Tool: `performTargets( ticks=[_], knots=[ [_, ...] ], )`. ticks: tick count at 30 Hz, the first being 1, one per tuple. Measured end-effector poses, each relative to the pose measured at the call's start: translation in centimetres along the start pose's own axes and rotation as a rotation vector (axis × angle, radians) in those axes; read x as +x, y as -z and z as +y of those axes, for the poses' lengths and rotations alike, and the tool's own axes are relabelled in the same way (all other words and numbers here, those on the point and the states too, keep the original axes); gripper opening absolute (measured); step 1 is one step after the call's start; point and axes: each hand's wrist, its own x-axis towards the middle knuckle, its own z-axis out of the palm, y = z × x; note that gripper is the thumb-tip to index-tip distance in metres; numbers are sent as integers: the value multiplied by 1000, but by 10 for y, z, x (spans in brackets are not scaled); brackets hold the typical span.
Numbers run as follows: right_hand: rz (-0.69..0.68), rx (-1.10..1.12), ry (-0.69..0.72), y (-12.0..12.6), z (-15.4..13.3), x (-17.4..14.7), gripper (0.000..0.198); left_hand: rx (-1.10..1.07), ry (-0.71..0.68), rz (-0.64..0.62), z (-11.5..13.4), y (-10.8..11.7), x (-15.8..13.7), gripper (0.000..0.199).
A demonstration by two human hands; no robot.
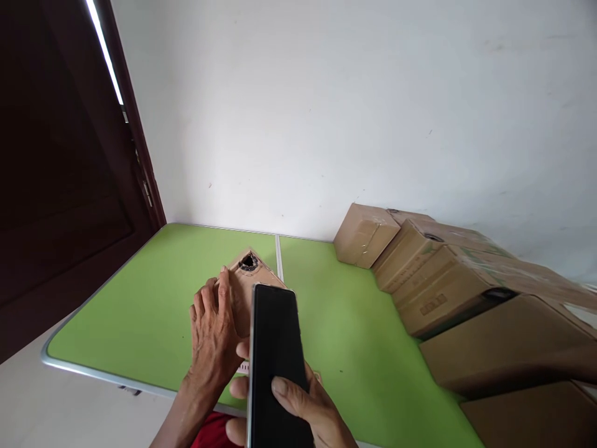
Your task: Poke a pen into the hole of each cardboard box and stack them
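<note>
A smartphone (275, 348) with a dark screen, in a clear case, is gripped in my right hand (312, 404). My thumb lies across its screen and the fingers wrap round its left edge. Behind the phone, a small cardboard box (245, 295) rests on the green table, with a dark, ragged-edged hole near its far corner. My left hand (212, 323) holds the box along its left side, the fingers bent over that edge and the thumb hidden. The phone covers the box's near right part.
Several brown cardboard boxes (431, 292) line the right side of the green folding table (125, 298), which has a metal rim. A white wall (303, 124) rises behind it. To the left stands a dark wooden door (60, 155). Small pinkish items lie partly hidden below my hands.
</note>
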Motion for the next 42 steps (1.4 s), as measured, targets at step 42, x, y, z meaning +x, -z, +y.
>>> performTargets(
  ticks=[42],
  knots=[
    [522, -270, 462, 86, -81, 23, 59, -19, 49, -7, 1, 2, 0, 127]
  ],
)
